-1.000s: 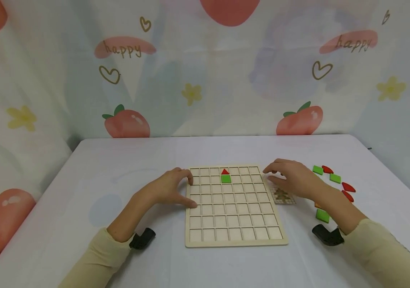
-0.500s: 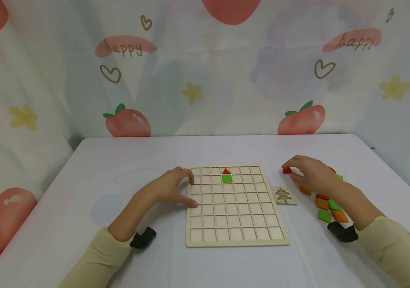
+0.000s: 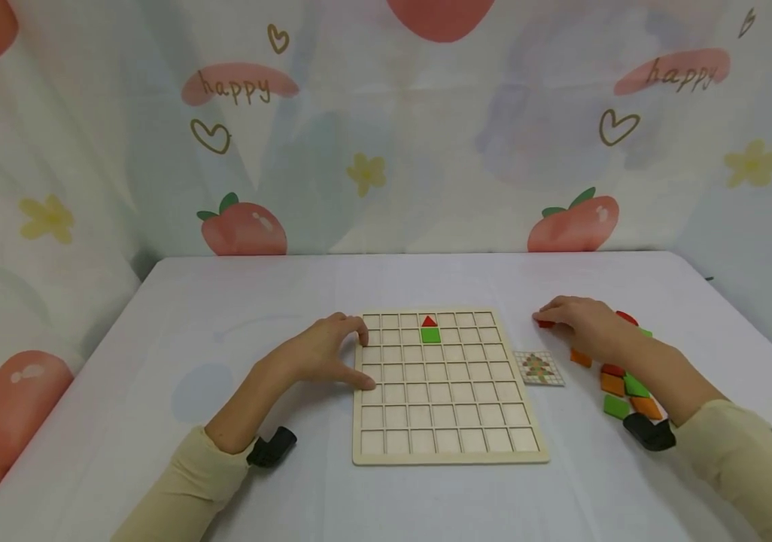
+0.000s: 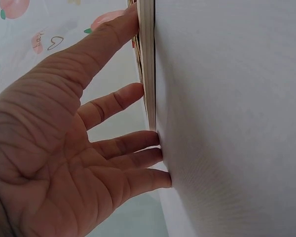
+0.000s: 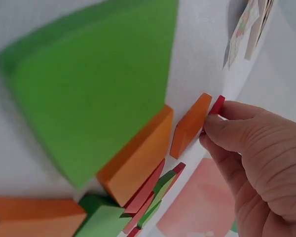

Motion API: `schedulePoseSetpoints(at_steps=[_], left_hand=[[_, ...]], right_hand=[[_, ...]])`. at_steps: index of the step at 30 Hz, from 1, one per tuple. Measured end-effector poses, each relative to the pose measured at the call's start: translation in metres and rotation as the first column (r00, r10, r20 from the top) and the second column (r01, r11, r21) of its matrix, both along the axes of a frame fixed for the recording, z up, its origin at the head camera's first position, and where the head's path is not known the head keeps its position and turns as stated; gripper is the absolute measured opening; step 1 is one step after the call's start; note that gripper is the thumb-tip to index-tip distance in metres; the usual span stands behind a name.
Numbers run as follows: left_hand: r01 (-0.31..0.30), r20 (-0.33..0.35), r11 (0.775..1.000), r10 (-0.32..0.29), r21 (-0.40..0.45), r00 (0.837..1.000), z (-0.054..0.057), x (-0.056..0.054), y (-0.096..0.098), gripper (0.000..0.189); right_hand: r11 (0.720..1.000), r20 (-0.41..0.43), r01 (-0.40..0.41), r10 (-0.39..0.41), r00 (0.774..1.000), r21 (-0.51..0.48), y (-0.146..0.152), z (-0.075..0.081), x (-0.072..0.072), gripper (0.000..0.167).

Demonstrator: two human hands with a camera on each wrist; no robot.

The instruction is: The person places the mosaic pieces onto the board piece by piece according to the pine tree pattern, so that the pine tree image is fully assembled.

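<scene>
A wooden grid board [image 3: 450, 458] lies flat on the table, a red triangle [image 3: 430, 321] and a green square [image 3: 430, 335] set in its upper cells. My left hand [image 3: 318, 350] rests at the board's left edge, thumb and index finger spread along it and touching the frame. Over to the right, my right hand [image 3: 585, 325] pinches a small red tile [image 5: 216, 106] between thumb and fingers, low at the table; its shape is mostly covered. Close by this hand lies an orange tile [image 5: 190, 126], apart from the fingers.
A small card with a printed grid pattern [image 3: 538, 369] lies against the board's right side. Beneath and beside the right forearm are scattered green tiles [image 3: 616, 407], orange tiles [image 3: 646, 408] and red pieces [image 3: 627, 318]. A patterned curtain [image 3: 413, 150] hangs behind the table.
My right hand has moved right from beside the board, over the card, to the loose pieces and now pinches a red tile. The left hand has stayed at the board's edge.
</scene>
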State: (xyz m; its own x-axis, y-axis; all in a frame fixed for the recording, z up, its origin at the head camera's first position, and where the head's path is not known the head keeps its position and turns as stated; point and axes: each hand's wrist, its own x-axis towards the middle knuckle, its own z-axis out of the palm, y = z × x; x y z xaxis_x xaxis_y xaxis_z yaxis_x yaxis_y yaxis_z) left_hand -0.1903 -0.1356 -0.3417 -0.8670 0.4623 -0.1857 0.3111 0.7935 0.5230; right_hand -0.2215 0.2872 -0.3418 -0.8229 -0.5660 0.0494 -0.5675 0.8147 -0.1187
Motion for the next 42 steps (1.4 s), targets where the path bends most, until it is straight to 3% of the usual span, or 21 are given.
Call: schedulePoseSetpoints(at_steps=[9,20,27,35,42], left_hand=[[-0.013,0.007,1.000,0.013,-0.005,1.000,0.002,0.001,0.001,0.058],[-0.011,0.006,1.000,0.011,-0.008,1.000,0.000,0.000,0.001,0.058],[-0.006,-0.002,1.000,0.006,-0.016,1.000,0.000,0.000,0.001,0.058],[-0.005,-0.002,1.000,0.005,-0.011,1.000,0.000,0.000,0.000,0.059],[-0.001,-0.004,1.000,0.001,-0.008,1.000,0.000,0.000,0.000,0.059]], right_hand=[[1.000,-0.008,0.018,-0.018,1.000,0.006,0.002,0.002,0.000,0.030],[0.998,-0.010,0.042,-0.043,0.999,-0.051,-0.009,0.003,0.012,0.027],[0.995,0.020,0.066,-0.064,0.998,-0.078,-0.030,0.013,0.021,0.026],[0.991,0.024,0.001,0.002,1.000,-0.133,-0.056,0.017,0.030,0.022],[0.991,0.097,0.001,0.012,0.995,-0.133,-0.082,0.019,0.032,0.021]])
